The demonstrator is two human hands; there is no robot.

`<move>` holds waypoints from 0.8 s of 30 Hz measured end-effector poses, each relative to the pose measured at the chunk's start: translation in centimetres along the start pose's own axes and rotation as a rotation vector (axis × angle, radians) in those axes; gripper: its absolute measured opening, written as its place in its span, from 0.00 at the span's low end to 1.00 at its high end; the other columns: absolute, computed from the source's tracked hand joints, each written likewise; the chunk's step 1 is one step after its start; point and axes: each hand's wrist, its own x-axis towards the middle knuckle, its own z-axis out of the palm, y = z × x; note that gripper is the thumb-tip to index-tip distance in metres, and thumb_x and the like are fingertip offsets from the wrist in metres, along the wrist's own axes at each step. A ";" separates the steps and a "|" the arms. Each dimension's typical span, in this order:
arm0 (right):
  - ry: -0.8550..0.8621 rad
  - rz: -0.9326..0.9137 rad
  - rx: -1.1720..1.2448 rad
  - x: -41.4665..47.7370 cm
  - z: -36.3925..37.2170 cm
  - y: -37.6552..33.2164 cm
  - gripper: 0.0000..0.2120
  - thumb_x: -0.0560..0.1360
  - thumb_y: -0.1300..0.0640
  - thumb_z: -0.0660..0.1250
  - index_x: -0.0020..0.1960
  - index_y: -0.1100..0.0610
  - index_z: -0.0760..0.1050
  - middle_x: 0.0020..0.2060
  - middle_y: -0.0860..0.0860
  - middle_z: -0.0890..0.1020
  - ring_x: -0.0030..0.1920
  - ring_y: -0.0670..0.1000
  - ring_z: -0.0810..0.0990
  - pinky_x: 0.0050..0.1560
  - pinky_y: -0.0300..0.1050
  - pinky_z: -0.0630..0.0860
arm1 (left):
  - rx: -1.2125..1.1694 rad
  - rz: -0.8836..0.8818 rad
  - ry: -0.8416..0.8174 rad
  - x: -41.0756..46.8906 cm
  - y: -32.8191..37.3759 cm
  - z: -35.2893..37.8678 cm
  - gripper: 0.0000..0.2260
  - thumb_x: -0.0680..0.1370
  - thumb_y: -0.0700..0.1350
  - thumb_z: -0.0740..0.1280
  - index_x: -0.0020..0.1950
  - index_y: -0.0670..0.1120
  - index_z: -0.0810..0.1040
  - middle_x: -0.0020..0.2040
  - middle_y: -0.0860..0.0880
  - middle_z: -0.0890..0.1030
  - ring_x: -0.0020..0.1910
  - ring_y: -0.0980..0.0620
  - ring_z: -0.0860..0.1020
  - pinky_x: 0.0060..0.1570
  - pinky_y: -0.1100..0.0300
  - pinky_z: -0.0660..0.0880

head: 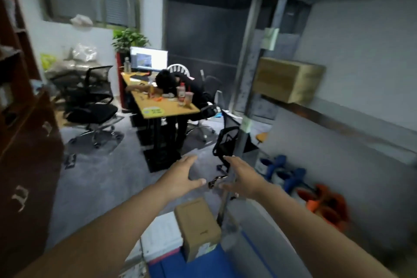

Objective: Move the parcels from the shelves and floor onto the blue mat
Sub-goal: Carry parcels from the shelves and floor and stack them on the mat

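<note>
Both arms reach forward, low centre of view. Left hand (180, 176) is released, fingers spread, thumb out, holding nothing. Right hand (243, 178) is likewise released, palm turned inward, holding nothing. The two hands are near each other and apart, in the air above the floor.

Cardboard box (198, 225) stands upright at 6 o'clock, below the hands, its base on the blue mat (167, 266). A white packet (162, 237) lies flat, touching the box at its 9 o'clock.

Second box (286, 79) is at 2 o'clock, on a shelf of the metal rack (250, 97), against the wall.

Desk (162, 101) is at 12 o'clock, with a monitor (149, 58) at its far end and cups and bottles on top. A person (173, 81) is slumped over it. A black chair (90, 101) stands at 10 o'clock. Blue shoes (288, 176) and orange shoes (325, 205) are on the floor at 4 o'clock under the rack. A dark cabinet (22, 142) is at 9 o'clock. The view is blurred at its edges.
</note>
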 end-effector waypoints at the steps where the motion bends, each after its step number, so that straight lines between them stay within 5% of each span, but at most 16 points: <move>1: 0.052 0.061 0.021 -2.0 -1.0 0.3 0.41 0.73 0.45 0.72 0.79 0.53 0.54 0.77 0.51 0.60 0.77 0.51 0.58 0.73 0.46 0.61 | 0.016 0.051 -0.040 -0.1 1.2 0.4 0.39 0.73 0.56 0.73 0.79 0.49 0.58 0.79 0.50 0.58 0.76 0.52 0.58 0.70 0.62 0.58; 4: 0.183 0.222 0.069 -9.7 -2.2 0.8 0.39 0.73 0.44 0.72 0.77 0.51 0.58 0.74 0.51 0.65 0.72 0.51 0.66 0.70 0.42 0.63 | -0.004 0.168 -0.181 -1.7 5.2 2.7 0.39 0.74 0.56 0.72 0.79 0.49 0.57 0.79 0.51 0.57 0.77 0.52 0.58 0.70 0.60 0.59; 13: 0.279 0.763 0.103 -39.1 0.0 2.1 0.46 0.67 0.44 0.77 0.78 0.51 0.57 0.75 0.50 0.63 0.74 0.52 0.63 0.74 0.49 0.62 | 0.009 0.571 -0.582 -14.2 20.2 14.9 0.40 0.73 0.57 0.73 0.79 0.52 0.56 0.80 0.53 0.54 0.78 0.53 0.55 0.76 0.56 0.54; 24: 0.687 1.357 0.186 -81.9 5.4 -3.3 0.44 0.67 0.48 0.78 0.76 0.54 0.60 0.73 0.53 0.66 0.73 0.53 0.65 0.72 0.50 0.65 | 0.039 1.143 -0.967 -43.3 44.6 31.2 0.38 0.74 0.55 0.72 0.78 0.49 0.59 0.79 0.50 0.59 0.77 0.51 0.57 0.76 0.51 0.54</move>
